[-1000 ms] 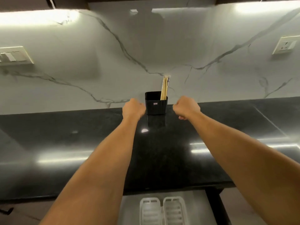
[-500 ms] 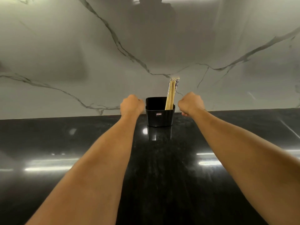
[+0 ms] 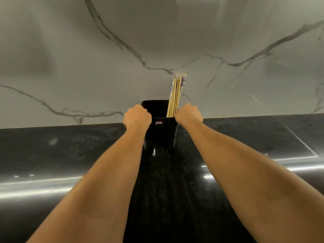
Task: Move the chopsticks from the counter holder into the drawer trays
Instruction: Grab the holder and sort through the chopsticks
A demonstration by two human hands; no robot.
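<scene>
Both hands have closed in on the holder since the earlier frame, and the view has drawn nearer to the back wall.

The black bench (image 3: 245, 141) is carrying the holder (image 3: 160, 130) at its far edge, against the marble backsplash (image 3: 157, 41), straight ahead of both forearms. The left hand (image 3: 137, 118) is pressing against the holder's left wall and the right hand (image 3: 189, 114) against its right wall; both are curled, but whether the fingers are actually clamping the walls cannot be told, being hidden behind the knuckles. The chopsticks (image 3: 176, 95) are standing near upright in the holder's right corner, long axis vertical and leaning slightly right, so the right hand is sitting nearer them, just beside the shafts. They are showing as a tight bundle of pale bamboo sticks with blue-and-white patterned tops. No drawer is in view.
</scene>
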